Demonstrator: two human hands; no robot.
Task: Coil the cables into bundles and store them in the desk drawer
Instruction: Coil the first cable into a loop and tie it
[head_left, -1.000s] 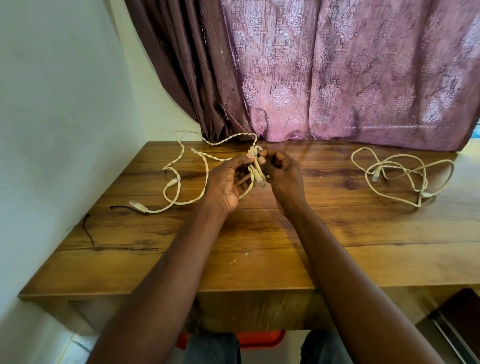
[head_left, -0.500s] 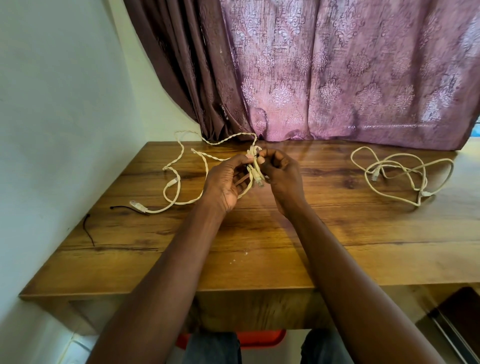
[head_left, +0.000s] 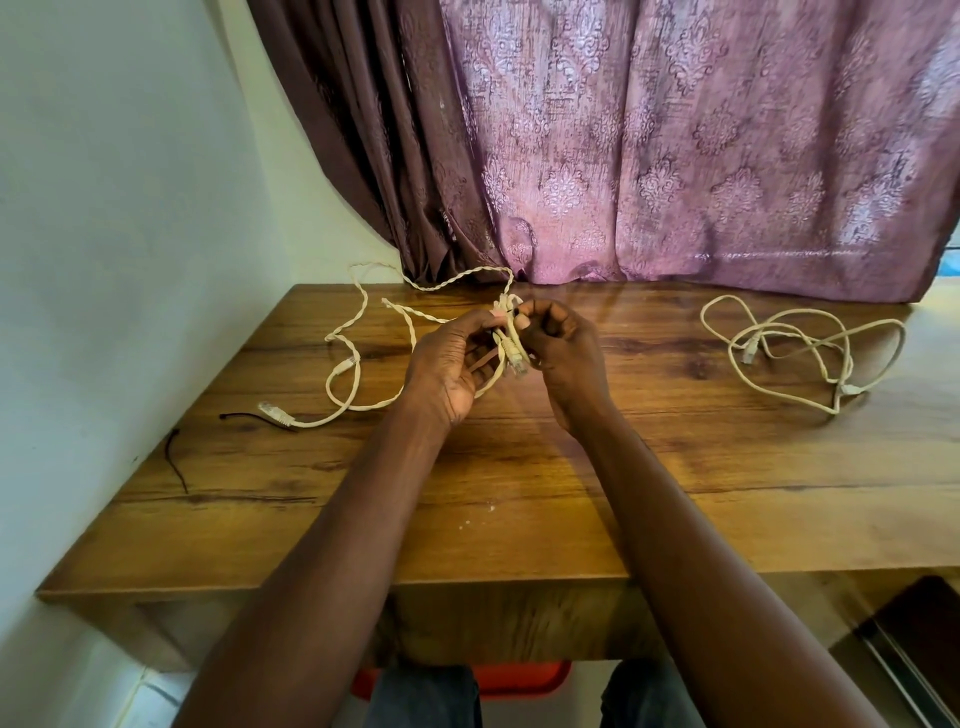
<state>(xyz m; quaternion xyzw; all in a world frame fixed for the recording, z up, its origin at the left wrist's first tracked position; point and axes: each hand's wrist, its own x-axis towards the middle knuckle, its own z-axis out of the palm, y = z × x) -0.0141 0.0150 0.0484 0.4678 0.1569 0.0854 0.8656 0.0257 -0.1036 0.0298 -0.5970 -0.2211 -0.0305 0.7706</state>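
Observation:
A cream twisted cable (head_left: 358, 332) sprawls in loops over the left back part of the wooden desk (head_left: 519, 493), one plug end lying at the left. My left hand (head_left: 449, 371) and my right hand (head_left: 563, 358) meet above the desk's middle, both pinching a small bunch of that cable's loops, with a plug hanging between them. A second cream cable (head_left: 800, 348) lies in a loose pile at the right back of the desk, untouched. No drawer front can be made out.
Two thin black ties lie near the desk's left edge: one (head_left: 244, 417) beside the cable's plug, one (head_left: 176, 460) nearer the wall. A purple curtain (head_left: 675, 145) hangs behind the desk. A white wall bounds the left side. A red seat (head_left: 519, 678) shows below.
Hardly anything moved; both hands stay at the same spot holding the cable bunch, with only slight finger shifts.

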